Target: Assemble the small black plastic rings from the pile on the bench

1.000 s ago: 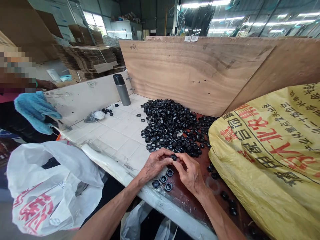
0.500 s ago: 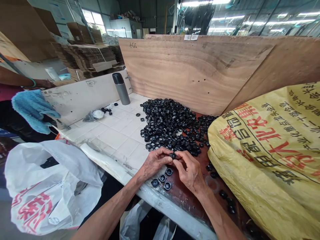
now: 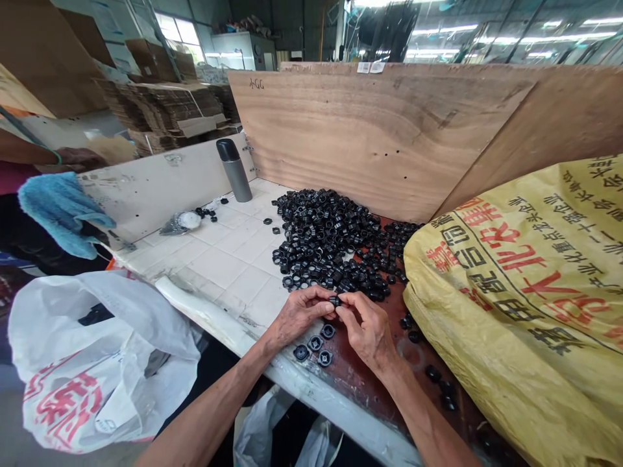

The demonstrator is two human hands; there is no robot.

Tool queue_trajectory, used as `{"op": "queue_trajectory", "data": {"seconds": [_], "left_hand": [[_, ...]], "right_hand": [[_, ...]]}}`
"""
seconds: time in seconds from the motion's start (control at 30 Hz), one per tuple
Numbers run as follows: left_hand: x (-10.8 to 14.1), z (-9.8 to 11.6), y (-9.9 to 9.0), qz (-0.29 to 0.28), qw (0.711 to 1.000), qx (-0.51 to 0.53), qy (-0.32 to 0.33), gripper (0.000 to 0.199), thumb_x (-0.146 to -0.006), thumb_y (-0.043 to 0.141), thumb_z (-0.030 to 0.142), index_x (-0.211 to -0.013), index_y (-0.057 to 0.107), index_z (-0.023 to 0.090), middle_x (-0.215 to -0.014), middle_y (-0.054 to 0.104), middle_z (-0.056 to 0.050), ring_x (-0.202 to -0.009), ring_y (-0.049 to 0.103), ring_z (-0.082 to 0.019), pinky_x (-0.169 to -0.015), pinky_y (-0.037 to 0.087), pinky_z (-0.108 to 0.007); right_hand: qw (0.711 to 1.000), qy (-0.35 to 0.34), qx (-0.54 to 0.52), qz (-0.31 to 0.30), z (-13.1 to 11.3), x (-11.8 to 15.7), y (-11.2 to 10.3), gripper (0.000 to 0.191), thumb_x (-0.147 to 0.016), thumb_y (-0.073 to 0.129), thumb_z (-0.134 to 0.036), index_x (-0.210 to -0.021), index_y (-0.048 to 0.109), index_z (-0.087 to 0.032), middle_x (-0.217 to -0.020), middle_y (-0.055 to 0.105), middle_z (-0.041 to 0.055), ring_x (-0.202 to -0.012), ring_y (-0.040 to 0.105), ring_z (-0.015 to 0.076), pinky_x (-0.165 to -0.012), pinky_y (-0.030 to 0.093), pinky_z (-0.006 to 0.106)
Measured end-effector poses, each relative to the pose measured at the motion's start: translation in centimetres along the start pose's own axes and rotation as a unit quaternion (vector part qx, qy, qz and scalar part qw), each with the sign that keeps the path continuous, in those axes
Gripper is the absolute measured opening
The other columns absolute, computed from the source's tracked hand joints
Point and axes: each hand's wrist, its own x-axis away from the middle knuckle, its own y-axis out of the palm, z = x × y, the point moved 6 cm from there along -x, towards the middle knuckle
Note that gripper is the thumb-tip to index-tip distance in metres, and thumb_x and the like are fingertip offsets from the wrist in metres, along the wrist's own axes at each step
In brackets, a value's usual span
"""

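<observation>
My left hand [image 3: 304,316] and my right hand [image 3: 367,335] meet above the table's edge, pinching a small black plastic ring [image 3: 333,301] between their fingertips. Just below them lie several black round fittings [image 3: 315,343] with cross-shaped centres. A large heap of black plastic rings [image 3: 328,240] spreads directly beyond my hands, nearly touching my left fingers. Loose black pieces [image 3: 433,373] are scattered to the right of my right hand, on a worn reddish-brown board [image 3: 370,383].
White tiled benchtop [image 3: 228,269] runs left, holding a steel flask [image 3: 235,170] and a small plastic packet [image 3: 182,222]. A plywood panel [image 3: 370,130] stands behind. A yellow woven sack [image 3: 511,292] bulges right, a white plastic bag [image 3: 97,363] hangs left, and a co-worker's arm [image 3: 34,152] reaches beyond a blue cloth [image 3: 58,214].
My hands stay together on the ring, with little visible movement. The whole view has shifted slightly as my head moved, and the co-worker's arm has come into view at the left.
</observation>
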Motion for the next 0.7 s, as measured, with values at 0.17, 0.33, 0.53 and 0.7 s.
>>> {"op": "queue_trajectory", "data": {"seconds": [0.17,0.33,0.53,0.7], "left_hand": [[0.1,0.9,-0.4,0.032,0.996,-0.064,0.054,0.029,-0.076,0.078,0.034,-0.098,0.074,0.015,-0.099,0.07,-0.007,-0.085,0.067,-0.017,-0.08,0.055,-0.029],[0.1,0.5,0.0,-0.004,0.999,-0.05,0.012,0.033,-0.081,0.073,0.038,-0.104,0.072,0.013,-0.09,0.072,-0.007,-0.076,0.068,-0.017,-0.077,0.057,-0.032],[0.7,1.9,0.0,0.02,0.954,-0.239,0.177,0.023,-0.089,0.065,0.032,-0.107,0.071,0.018,-0.108,0.07,-0.01,-0.1,0.065,-0.022,-0.093,0.052,-0.038],[3.4,3.7,-0.5,-0.03,0.911,-0.368,0.182,0.022,-0.091,0.059,0.026,-0.111,0.067,0.019,-0.103,0.068,-0.009,-0.09,0.065,-0.019,-0.084,0.052,-0.033]], "right_hand": [[0.987,0.135,-0.069,-0.056,1.6,0.5,1.0,0.014,-0.093,0.055,-0.033,-0.095,0.06,-0.02,-0.065,0.066,-0.0012,-0.056,0.064,0.0151,-0.056,0.051,0.024],[0.998,0.056,-0.025,-0.012,0.4,0.3,0.4,0.016,-0.092,0.054,-0.032,-0.099,0.062,-0.02,-0.091,0.07,0.0065,-0.073,0.067,0.0176,-0.069,0.053,0.028],[0.961,0.216,-0.173,-0.01,1.2,0.8,1.5,0.02,-0.085,0.061,-0.037,-0.094,0.06,-0.018,-0.062,0.065,-0.0005,-0.056,0.063,0.0158,-0.058,0.05,0.026],[0.939,0.25,-0.203,-0.121,1.3,0.9,1.7,0.029,-0.086,0.06,-0.043,-0.074,0.06,-0.018,-0.051,0.06,-0.0021,-0.046,0.055,0.0126,-0.055,0.046,0.025]]}}
